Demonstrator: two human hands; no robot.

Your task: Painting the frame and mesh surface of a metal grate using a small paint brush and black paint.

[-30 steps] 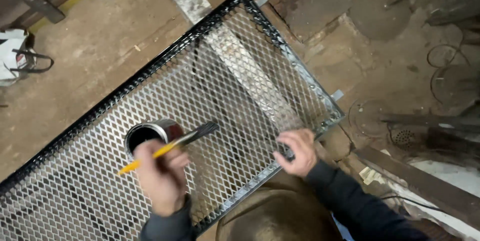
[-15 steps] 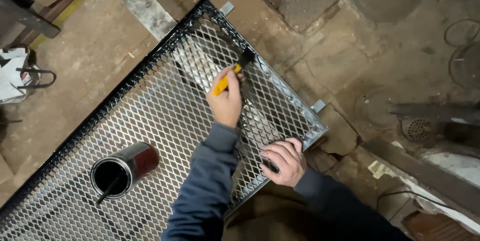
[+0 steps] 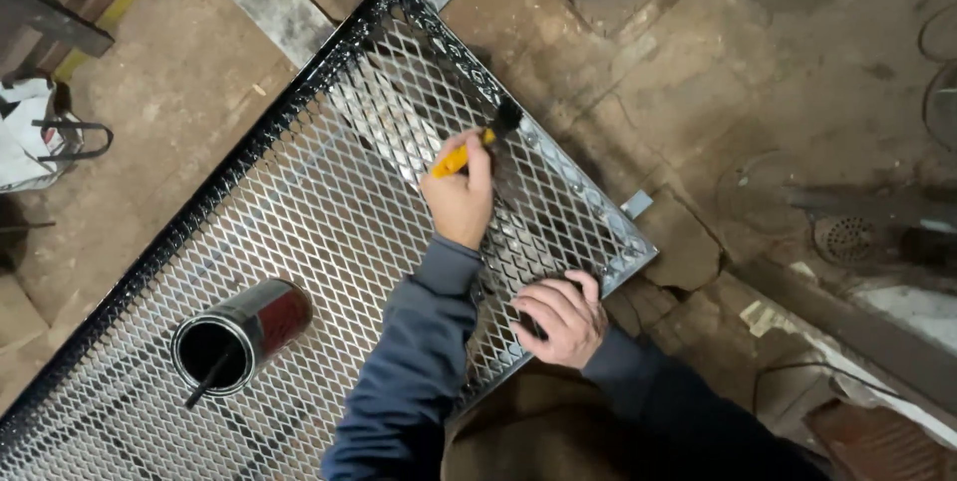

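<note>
Painting the far right edge of a metal mesh panel (image 3: 299, 232) lying on the floor, left hand (image 3: 461, 197) grasping a yellow-handled brush (image 3: 478, 147), right hand (image 3: 558, 317) pressed open on the near rim, paint can (image 3: 239, 336) standing on the mesh.

The mesh panel (image 3: 299, 232) runs off the bottom and left edges; the left hand (image 3: 461, 197) covers the middle of the brush (image 3: 478, 149) handle; 1 stick in the paint can (image 3: 239, 336) vanishes into dark paint
</note>
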